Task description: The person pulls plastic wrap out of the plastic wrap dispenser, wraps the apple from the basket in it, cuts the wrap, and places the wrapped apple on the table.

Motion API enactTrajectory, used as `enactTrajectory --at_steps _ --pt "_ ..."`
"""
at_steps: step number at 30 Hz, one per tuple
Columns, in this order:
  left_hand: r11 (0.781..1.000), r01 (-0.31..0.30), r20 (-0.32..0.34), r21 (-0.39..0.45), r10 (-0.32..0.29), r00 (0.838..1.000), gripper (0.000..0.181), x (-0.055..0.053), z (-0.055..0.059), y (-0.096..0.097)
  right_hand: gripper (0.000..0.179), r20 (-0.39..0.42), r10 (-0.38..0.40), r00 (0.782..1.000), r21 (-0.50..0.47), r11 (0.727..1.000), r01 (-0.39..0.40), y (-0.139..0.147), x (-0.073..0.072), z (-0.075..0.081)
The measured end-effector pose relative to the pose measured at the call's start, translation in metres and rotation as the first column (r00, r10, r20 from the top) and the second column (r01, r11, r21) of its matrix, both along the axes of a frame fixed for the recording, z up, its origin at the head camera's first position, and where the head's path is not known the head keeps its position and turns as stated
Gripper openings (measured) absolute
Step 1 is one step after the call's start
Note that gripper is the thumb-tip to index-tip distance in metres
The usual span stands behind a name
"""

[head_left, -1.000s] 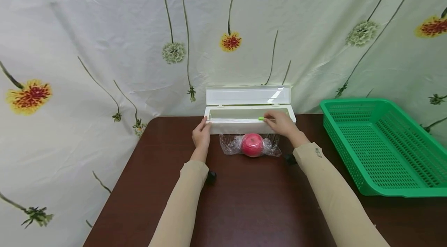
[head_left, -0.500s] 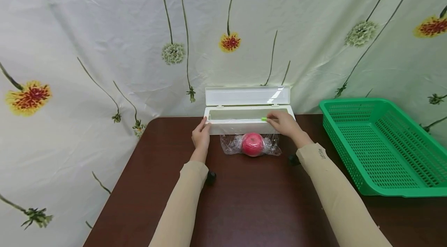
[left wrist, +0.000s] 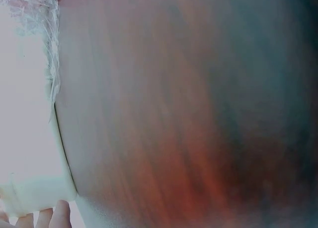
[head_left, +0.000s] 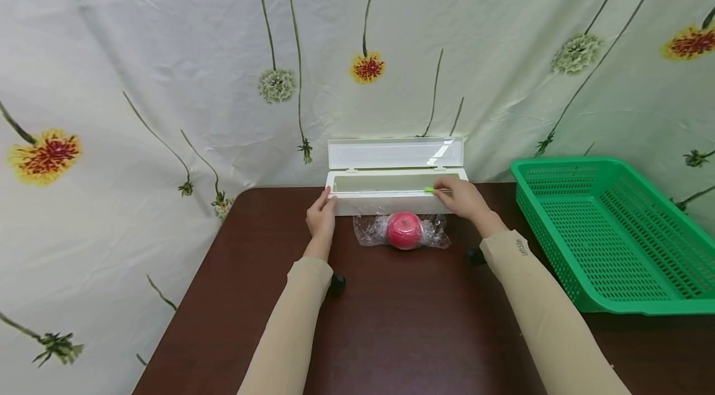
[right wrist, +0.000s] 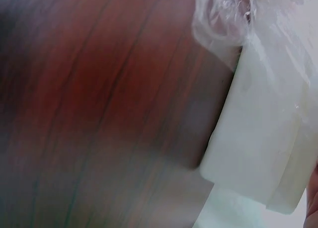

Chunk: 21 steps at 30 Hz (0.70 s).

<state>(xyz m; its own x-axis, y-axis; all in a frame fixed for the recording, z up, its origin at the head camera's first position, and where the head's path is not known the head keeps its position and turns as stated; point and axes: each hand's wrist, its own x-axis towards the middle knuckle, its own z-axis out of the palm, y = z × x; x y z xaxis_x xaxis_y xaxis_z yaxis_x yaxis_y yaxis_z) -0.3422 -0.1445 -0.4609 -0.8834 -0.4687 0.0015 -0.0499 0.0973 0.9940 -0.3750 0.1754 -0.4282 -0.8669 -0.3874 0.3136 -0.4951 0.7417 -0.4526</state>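
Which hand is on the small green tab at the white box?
The right hand, pinching the green tab; the left hand instead holds the left end of the white box.

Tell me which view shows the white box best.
The head view: it has the box and its raised lid uncropped, though the right hand covers part. The left wrist view shows a washed-out part, fingers at its end; the right wrist view shows one end close up, cropped, partly under film.

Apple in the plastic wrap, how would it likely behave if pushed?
The apple looks round, so it might roll, but the plastic wrap bunched at both sides would probably check that. The wrap looks thin and crinkled, so likely floppy.
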Motion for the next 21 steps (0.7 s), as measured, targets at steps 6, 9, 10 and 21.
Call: enactTrajectory --at_steps 6,9,10,21 --pt "1.000 0.008 -0.003 0.010 -0.008 1.000 0.038 0.0003 0.0003 -0.0006 0.024 -0.006 -0.012 1.000 -0.004 1.000 0.012 0.0045 0.0015 -0.0009" --pt "1.000 0.004 0.002 0.004 -0.004 1.000 0.038 0.0004 0.0002 -0.0002 0.023 -0.009 -0.008 1.000 -0.008 1.000 0.008 0.0061 0.0018 -0.0010" --pt "1.000 0.005 0.002 0.004 -0.005 1.000 0.038 0.0005 0.0003 -0.0001 0.023 -0.009 -0.009 1.000 -0.008 1.000 0.008 0.0066 0.0018 -0.0010" --pt "1.000 0.008 0.011 -0.001 -0.008 1.000 0.038 -0.0002 -0.0004 -0.0004 0.021 -0.034 -0.005 0.999 -0.013 1.000 0.005 0.0096 0.0010 -0.0020"
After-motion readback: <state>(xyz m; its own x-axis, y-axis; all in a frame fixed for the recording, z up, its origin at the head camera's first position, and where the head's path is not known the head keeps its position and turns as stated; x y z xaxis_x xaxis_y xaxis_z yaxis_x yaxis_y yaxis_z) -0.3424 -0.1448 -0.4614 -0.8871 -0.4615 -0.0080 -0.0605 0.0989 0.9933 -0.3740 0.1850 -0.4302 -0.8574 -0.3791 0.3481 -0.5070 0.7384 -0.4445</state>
